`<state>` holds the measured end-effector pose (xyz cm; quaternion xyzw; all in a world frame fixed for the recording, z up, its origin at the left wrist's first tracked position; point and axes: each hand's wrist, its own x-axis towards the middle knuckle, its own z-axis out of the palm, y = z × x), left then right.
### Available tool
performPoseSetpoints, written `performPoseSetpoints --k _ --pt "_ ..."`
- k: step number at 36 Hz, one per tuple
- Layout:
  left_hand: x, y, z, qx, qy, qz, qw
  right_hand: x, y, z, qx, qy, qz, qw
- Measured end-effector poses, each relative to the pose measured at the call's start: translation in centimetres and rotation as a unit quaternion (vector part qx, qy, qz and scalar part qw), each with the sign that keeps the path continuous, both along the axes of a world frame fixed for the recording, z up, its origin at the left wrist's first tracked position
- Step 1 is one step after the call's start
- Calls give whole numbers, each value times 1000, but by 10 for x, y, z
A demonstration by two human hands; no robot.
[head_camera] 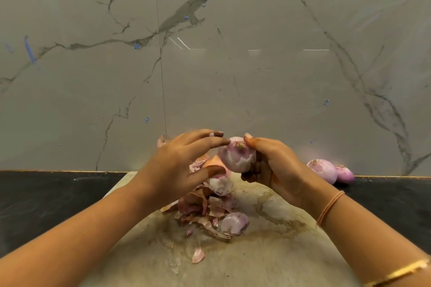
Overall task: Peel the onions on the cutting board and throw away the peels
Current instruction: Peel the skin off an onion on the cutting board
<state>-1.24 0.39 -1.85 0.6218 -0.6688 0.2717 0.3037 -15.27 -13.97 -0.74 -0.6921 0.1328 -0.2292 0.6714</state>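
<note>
My right hand (272, 165) grips a pale purple peeled onion (236, 157) above the worn round cutting board (268, 251), root end facing me. My left hand (182, 165) hovers beside it with fingers stretched out, fingertips touching the onion's left side. Below the hands a heap of pink and brown peels (205, 207) lies on the board, with a peeled onion piece (234, 222) in it. One loose peel (198, 255) lies nearer to me.
Two peeled onions (323, 170) (344, 173) sit on the black counter (46, 198) at the right, against the grey marble wall (210, 65). Another onion (161, 141) shows partly behind my left hand.
</note>
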Motion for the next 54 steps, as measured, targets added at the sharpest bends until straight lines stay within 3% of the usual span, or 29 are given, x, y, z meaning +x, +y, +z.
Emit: performPoseSetpoints --k 5,9,25,32,36,39,45,54 --pt "2 0 1 -30 -19 -34 999 -1 2 0 -23 -1 15 1000" --pt "1 3 5 -32 28 -61 997 -3 3 3 -42 -3 35 999" --pt "15 9 17 11 25 -34 999 4 12 25 -90 46 84 991" --pt "17 8 16 -10 173 -38 984 15 8 43 -75 43 126 988" --pt "16 12 16 13 349 -65 935 18 2 40 -57 -2 151 987" --pt "14 11 15 11 403 -73 912 18 3 34 -43 -26 173 984" --pt "4 8 12 -8 376 -82 923 14 9 23 -77 -29 175 981" --pt "3 10 11 -22 214 16 976 17 11 18 -122 -36 152 980"
